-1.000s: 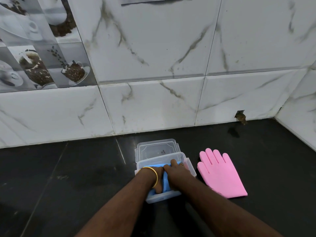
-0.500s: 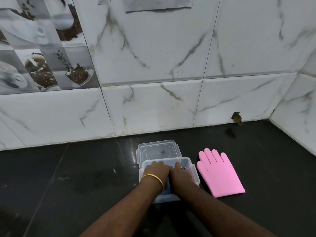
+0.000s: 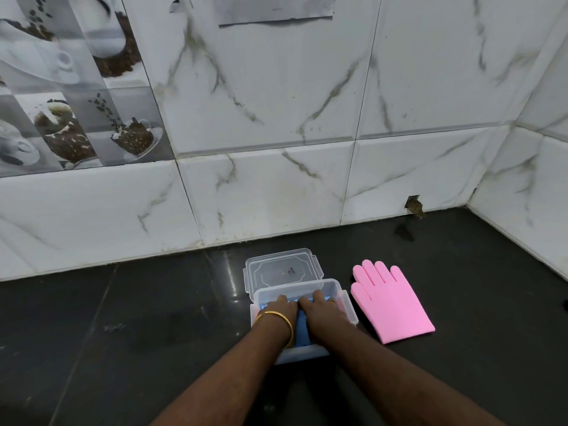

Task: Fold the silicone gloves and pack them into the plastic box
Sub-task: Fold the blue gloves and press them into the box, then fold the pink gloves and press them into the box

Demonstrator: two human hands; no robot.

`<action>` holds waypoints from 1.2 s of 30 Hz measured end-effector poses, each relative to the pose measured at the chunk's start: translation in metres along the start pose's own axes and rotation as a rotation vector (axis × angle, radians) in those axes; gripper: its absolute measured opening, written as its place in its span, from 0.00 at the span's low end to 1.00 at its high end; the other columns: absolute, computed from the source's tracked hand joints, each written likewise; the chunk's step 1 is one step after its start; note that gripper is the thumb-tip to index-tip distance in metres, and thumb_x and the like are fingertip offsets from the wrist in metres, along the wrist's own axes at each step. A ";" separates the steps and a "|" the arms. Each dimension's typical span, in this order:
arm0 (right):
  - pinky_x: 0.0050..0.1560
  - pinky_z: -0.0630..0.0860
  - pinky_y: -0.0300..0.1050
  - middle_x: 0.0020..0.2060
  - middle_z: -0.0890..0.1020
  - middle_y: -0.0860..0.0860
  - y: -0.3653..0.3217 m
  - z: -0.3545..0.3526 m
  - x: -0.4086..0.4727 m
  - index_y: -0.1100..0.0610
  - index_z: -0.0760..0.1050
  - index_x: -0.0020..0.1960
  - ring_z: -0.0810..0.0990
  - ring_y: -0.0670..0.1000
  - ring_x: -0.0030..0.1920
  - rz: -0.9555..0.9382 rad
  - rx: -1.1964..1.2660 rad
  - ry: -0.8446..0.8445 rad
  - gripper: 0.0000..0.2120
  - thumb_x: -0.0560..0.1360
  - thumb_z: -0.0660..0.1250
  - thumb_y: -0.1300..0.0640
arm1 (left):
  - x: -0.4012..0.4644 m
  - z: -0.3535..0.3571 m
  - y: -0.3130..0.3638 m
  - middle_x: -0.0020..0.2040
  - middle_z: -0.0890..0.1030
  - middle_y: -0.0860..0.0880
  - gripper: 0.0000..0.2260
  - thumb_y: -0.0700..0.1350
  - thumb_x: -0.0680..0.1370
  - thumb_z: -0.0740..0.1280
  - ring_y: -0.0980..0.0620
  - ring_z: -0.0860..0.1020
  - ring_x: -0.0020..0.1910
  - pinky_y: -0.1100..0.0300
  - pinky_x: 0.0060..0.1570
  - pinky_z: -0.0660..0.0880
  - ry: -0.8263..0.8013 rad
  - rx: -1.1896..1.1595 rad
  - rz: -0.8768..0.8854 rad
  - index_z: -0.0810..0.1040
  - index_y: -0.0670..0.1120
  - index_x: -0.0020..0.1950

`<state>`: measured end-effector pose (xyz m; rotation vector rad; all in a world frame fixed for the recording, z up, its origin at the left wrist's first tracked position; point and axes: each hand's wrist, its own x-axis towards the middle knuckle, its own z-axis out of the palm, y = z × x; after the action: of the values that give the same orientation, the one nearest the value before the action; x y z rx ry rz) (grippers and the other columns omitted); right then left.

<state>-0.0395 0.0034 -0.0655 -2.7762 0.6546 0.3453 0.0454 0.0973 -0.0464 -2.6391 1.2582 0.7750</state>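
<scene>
Pink glove [image 3: 389,302] flat beside plastic box [image 3: 344,298], lid [image 3: 281,269] behind.

A dark, glossy tabletop [image 3: 129,333] is stretching across the lower part of the view, catching a pale streak of reflected light. Behind it, white marble-patterned wall tiles [image 3: 276,103] with grey veins are rising, meeting a side wall [image 3: 528,192] at the right corner. At upper left, decorative tiles [image 3: 61,96] are showing coffee cups and beans. A small broken hole [image 3: 414,206] is sitting at the wall's base. A grey sheet [image 3: 276,9] is hanging near the top.
</scene>
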 end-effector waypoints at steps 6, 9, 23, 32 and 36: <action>0.71 0.66 0.53 0.69 0.65 0.57 0.000 0.002 0.001 0.47 0.65 0.74 0.70 0.63 0.67 0.001 -0.002 -0.011 0.25 0.78 0.63 0.53 | -0.002 0.001 0.003 0.69 0.65 0.41 0.34 0.42 0.72 0.72 0.38 0.68 0.69 0.45 0.67 0.67 0.021 0.002 -0.016 0.61 0.47 0.75; 0.69 0.68 0.52 0.67 0.68 0.56 0.001 -0.001 0.000 0.47 0.69 0.71 0.72 0.61 0.66 -0.005 0.041 0.013 0.20 0.79 0.61 0.52 | -0.005 -0.004 0.006 0.70 0.64 0.40 0.33 0.44 0.73 0.70 0.37 0.68 0.69 0.45 0.68 0.67 -0.017 0.055 -0.017 0.60 0.47 0.76; 0.49 0.77 0.48 0.48 0.82 0.53 0.080 -0.079 -0.010 0.55 0.80 0.48 0.80 0.54 0.48 -0.146 0.276 0.402 0.09 0.73 0.64 0.63 | 0.003 -0.041 0.090 0.62 0.78 0.44 0.21 0.55 0.74 0.67 0.41 0.77 0.61 0.49 0.60 0.74 0.361 -0.120 0.009 0.74 0.48 0.63; 0.55 0.79 0.54 0.56 0.80 0.52 0.193 -0.052 -0.031 0.53 0.73 0.62 0.80 0.54 0.56 0.290 0.507 0.396 0.21 0.72 0.71 0.50 | 0.017 -0.045 0.164 0.58 0.77 0.44 0.17 0.54 0.76 0.65 0.42 0.75 0.58 0.49 0.58 0.74 0.441 0.061 0.129 0.75 0.47 0.60; 0.57 0.78 0.54 0.60 0.78 0.55 0.228 -0.032 -0.046 0.57 0.71 0.64 0.78 0.58 0.60 0.500 0.516 0.275 0.28 0.70 0.72 0.44 | 0.028 -0.021 0.192 0.59 0.77 0.43 0.15 0.49 0.76 0.67 0.42 0.76 0.58 0.49 0.59 0.75 0.277 0.040 0.172 0.75 0.46 0.61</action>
<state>-0.1805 -0.1849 -0.0680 -2.1570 1.2996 -0.1120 -0.0760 -0.0532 -0.0204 -2.7024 1.5672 0.4063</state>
